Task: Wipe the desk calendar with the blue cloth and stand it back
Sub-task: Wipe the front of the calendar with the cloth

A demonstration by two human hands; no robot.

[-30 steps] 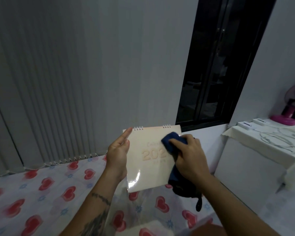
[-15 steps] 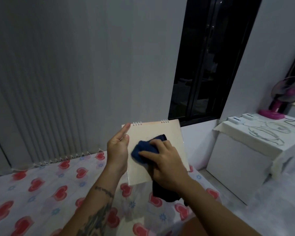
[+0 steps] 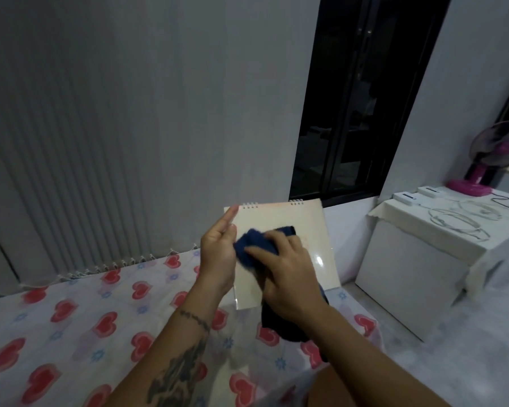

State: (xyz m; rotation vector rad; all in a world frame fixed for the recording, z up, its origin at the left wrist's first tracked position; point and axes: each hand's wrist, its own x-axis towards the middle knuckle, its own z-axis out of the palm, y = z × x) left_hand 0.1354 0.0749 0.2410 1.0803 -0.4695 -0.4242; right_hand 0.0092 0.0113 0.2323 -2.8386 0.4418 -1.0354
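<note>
One desk calendar [image 3: 279,227], one blue cloth [image 3: 254,245], two hands. The calendar is cream and glossy, wire-bound at its top edge, held up off the surface with a glare spot near its right side. The left hand [image 3: 218,254] grips its left edge, forefinger stretched up along that edge toward the binding. The right hand [image 3: 288,274] is curled around the bunched cloth, pressing it to the calendar's face just right of the left fingers; the cloth's tail hangs below the palm. Under both wrists lies a heart-print sheet [image 3: 71,312]. Beyond the fingertips hang grey vertical blinds [image 3: 100,127] and a dark window [image 3: 359,98]. Right of the right hand stands a white cabinet [image 3: 409,283] with one pink fan [image 3: 482,168].
</note>
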